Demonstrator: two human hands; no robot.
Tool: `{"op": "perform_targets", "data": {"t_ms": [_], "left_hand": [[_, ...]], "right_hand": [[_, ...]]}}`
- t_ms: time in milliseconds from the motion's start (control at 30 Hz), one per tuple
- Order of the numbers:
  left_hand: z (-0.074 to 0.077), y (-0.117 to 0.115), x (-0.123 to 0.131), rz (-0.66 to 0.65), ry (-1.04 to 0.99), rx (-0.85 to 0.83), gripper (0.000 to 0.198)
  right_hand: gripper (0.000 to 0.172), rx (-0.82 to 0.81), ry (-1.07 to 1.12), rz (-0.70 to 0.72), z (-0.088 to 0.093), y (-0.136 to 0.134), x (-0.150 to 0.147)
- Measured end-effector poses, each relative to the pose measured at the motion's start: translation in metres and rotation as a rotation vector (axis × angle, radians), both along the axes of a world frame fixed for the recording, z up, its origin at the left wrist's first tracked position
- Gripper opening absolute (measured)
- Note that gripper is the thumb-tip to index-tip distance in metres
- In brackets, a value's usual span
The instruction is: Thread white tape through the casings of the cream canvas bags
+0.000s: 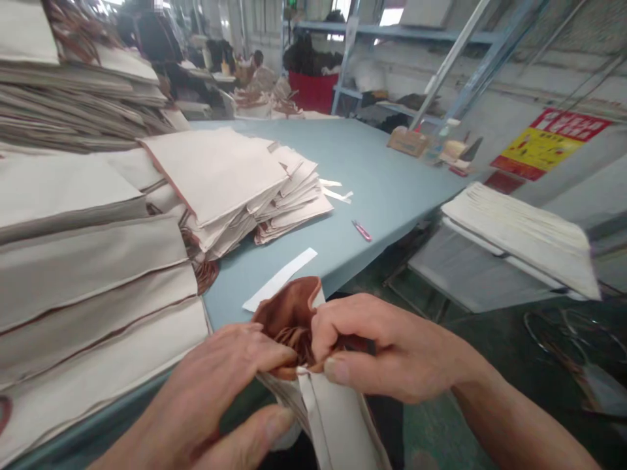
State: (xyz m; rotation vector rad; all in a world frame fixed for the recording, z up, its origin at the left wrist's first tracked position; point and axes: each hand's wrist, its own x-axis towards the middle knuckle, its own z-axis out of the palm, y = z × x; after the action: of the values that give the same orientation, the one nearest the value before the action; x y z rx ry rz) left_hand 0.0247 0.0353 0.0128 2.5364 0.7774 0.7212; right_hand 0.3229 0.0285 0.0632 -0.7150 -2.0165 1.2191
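Observation:
A cream fabric piece (337, 418) with a reddish-brown lining (289, 305) hangs at the near edge of the table, its mouth facing up. My right hand (386, 346) pinches the rim of that mouth between thumb and bent fingers. On the other side, my left hand (230, 378) has its fingers over the rim, pressing the brown edge, with the thumb lower down against the cream side. Bunched brown strips show inside the mouth, between both hands. Just beyond the piece lies a white strip (281, 279) on the blue-green table (362, 156).
Stacked cream pieces (220, 170) cover the table's left side, with more in front (98, 281). Pink thread snips (362, 230) lie near the right edge. A side stand (519, 235) holds pale sheets. A cardboard box (407, 141) and bottle sit at the far right corner. People are in the background.

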Motion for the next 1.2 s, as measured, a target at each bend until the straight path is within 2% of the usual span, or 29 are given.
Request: {"op": "perform_targets", "data": {"t_ms": [100,167,233,367,567,767,967,1200], "left_hand": [[0.012,0.001,0.022,-0.044,-0.075,-0.066,0.029],[0.012,0.0,0.031,-0.057,-0.105,-0.143,0.021],[0.009,-0.001,0.036,-0.051,-0.104,-0.247,0.015],[0.005,0.0,0.041,-0.007,-0.068,-0.415,0.019],[0.009,0.003,0.043,0.037,0.047,-0.526,0.027],[0.016,0.007,0.048,0.044,-0.11,-0.589,0.025],[0.008,0.006,0.049,0.057,-0.257,-0.723,0.026],[0.001,0.005,0.045,0.056,-0.24,-0.614,0.024]], "right_hand": [[0.027,-0.123,0.045,0.018,-0.014,0.004,-0.002],[0.033,-0.165,0.065,0.01,-0.02,0.004,-0.002],[0.032,-0.179,0.045,-0.008,-0.024,0.003,-0.003],[0.021,-0.13,-0.023,-0.06,-0.034,0.002,-0.006],[0.018,-0.061,-0.066,-0.099,-0.051,0.0,-0.014],[0.017,-0.037,-0.054,-0.118,-0.051,-0.001,-0.019],[0.017,-0.095,-0.045,-0.092,-0.051,-0.001,-0.02],[0.013,-0.134,-0.057,-0.071,-0.05,-0.001,-0.025]]}}
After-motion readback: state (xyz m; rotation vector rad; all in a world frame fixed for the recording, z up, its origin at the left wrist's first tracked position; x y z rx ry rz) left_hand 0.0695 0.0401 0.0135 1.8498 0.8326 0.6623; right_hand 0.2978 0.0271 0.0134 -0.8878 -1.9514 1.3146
